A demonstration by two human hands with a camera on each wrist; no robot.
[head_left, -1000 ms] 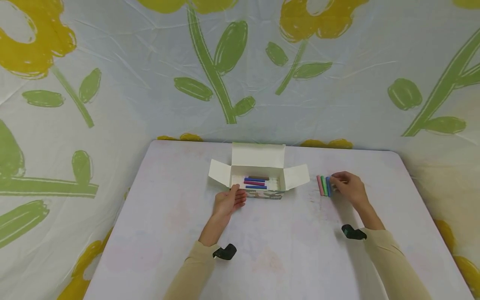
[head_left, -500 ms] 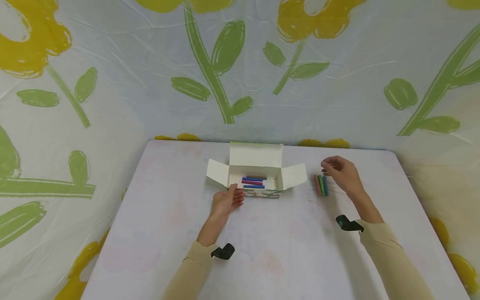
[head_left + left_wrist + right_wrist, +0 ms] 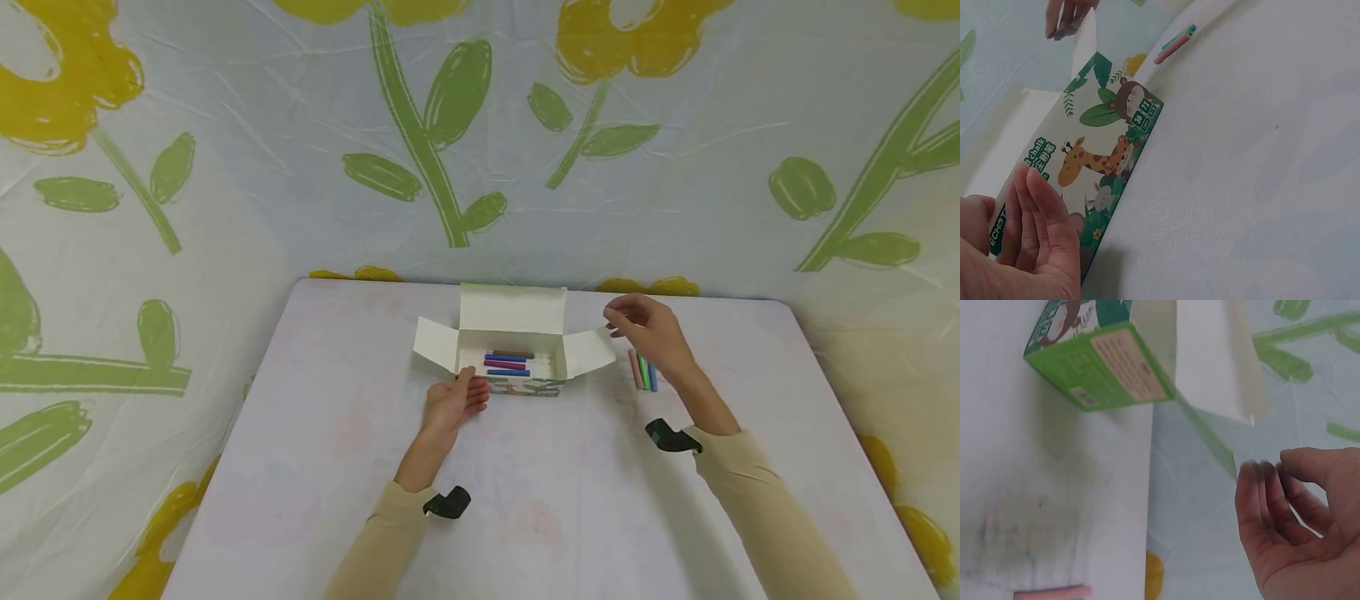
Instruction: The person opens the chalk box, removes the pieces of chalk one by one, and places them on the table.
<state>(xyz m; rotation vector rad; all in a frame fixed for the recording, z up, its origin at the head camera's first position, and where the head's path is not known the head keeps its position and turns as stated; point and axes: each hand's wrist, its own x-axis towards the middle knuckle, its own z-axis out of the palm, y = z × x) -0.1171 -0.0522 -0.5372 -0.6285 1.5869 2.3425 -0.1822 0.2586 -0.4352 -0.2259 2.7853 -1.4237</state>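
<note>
An opened chalk box [image 3: 528,387] stands at the back of the table, printed with a giraffe and other animals. My left hand [image 3: 452,404] holds its front wall, thumb over the rim and fingers along the outside; the left wrist view shows these fingers [image 3: 1047,219] close up. Inside lie a brown stick of chalk [image 3: 513,355], blue ones and a dark red one [image 3: 505,365] over white sticks. Above the box's right flap [image 3: 590,352] is my right hand [image 3: 651,331], fingers loosely bent, thumb near the fingertips; nothing shows between them [image 3: 1291,512].
To the right of the box, a pink stick of chalk [image 3: 635,369], a green one [image 3: 642,372] and a blue one [image 3: 652,377] lie side by side. The box's left flap [image 3: 437,344] and back lid [image 3: 512,308] stand open. Behind the table hangs a flower-print cloth [image 3: 300,167].
My right hand has lifted from beside the blue chalk and moved left and back, toward the box's right flap. The left hand keeps its hold on the box.
</note>
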